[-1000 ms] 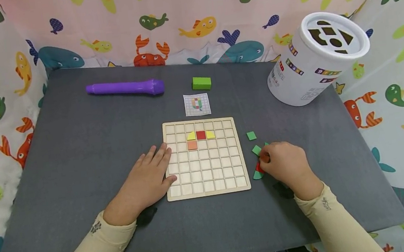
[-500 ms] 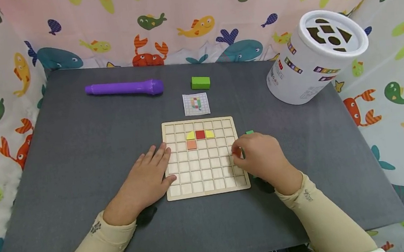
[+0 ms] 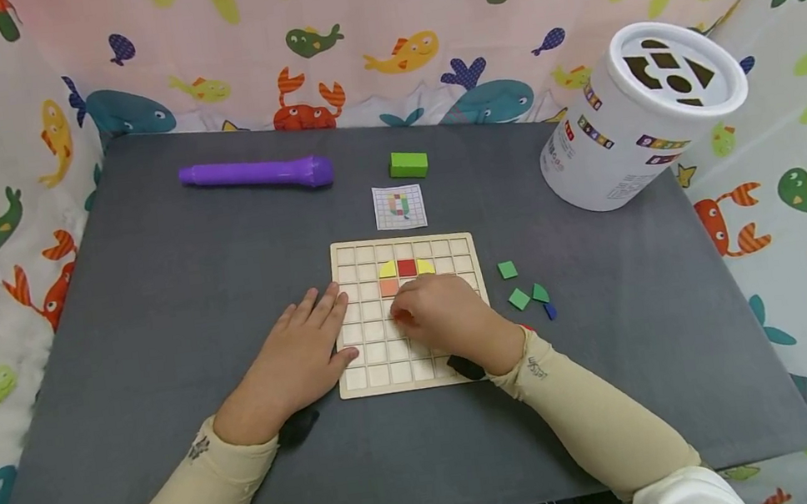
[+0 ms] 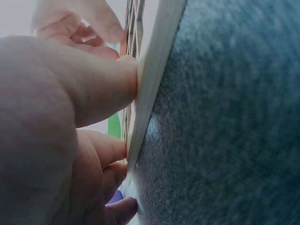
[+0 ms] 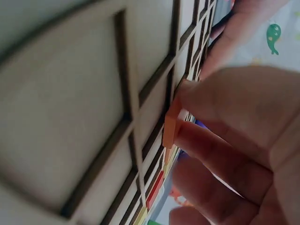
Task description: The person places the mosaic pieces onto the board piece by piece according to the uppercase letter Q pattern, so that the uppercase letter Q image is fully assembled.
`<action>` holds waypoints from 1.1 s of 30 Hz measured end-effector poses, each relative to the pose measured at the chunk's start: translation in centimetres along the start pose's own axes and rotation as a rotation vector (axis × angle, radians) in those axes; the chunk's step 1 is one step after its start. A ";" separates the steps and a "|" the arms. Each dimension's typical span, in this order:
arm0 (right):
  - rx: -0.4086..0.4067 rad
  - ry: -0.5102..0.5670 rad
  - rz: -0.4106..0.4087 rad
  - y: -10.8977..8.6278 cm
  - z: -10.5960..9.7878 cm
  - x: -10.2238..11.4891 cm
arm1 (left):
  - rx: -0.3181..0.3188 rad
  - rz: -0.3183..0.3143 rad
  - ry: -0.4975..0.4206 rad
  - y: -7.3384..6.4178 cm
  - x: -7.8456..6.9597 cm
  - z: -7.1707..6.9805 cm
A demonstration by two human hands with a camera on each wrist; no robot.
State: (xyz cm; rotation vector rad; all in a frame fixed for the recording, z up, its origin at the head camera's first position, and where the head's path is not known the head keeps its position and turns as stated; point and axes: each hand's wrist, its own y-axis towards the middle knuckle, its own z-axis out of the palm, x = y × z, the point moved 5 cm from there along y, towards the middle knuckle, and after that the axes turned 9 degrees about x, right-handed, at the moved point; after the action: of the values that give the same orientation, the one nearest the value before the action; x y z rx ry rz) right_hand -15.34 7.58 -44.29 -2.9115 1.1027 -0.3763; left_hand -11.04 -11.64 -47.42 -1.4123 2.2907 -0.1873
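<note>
The right hand (image 3: pixel 445 314) pinches a flat, straight-edged orange tile (image 5: pixel 171 124) over a pale wooden grid board (image 3: pixel 376 352), nearer the board's left edge than its right. The left hand (image 3: pixel 297 366), fingers extended, rests against that left edge. Let go askew, the tile could catch on a ridge. It looks tilted, a narrow side facing the wrist camera; foreshortening hides any long axis.

A person's sleeved forearms (image 3: pixel 598 421) reach forward, the left hand (image 3: pixel 295 351) lying back up with fingers (image 3: pixel 322 311) extended and thumb spread to the side, as the right hand (image 3: pixel 449 314), close by, bends its fingers to meet the thumb in a pinch.
</note>
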 end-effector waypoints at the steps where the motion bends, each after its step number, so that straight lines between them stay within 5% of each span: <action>1: 0.003 0.005 0.001 0.1 0.0 0.0 | -0.004 0.002 0.001 0.0 -0.1 -0.1; 13: 0.046 0.013 -0.005 0.8 -0.2 0.2 | 0.003 0.005 0.021 0.2 -0.5 -0.2; 18: 0.045 0.043 0.008 -0.5 -1.2 -0.5 | 0.012 -0.003 0.016 0.3 -0.3 0.0; 24: -0.033 0.053 0.204 -4.1 -3.0 -4.7 | 0.000 0.012 0.006 0.1 -0.5 -0.3; 33: 0.002 0.147 0.561 -9.6 -3.8 -11.2 | 0.011 0.012 -0.013 -0.1 -0.4 -0.4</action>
State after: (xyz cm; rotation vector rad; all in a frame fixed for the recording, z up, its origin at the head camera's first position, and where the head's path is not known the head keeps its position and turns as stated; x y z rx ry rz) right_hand -18.00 22.43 -42.18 -2.4446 1.8525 -0.5676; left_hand -11.02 -11.36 -46.90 -1.3903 2.2831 -0.1867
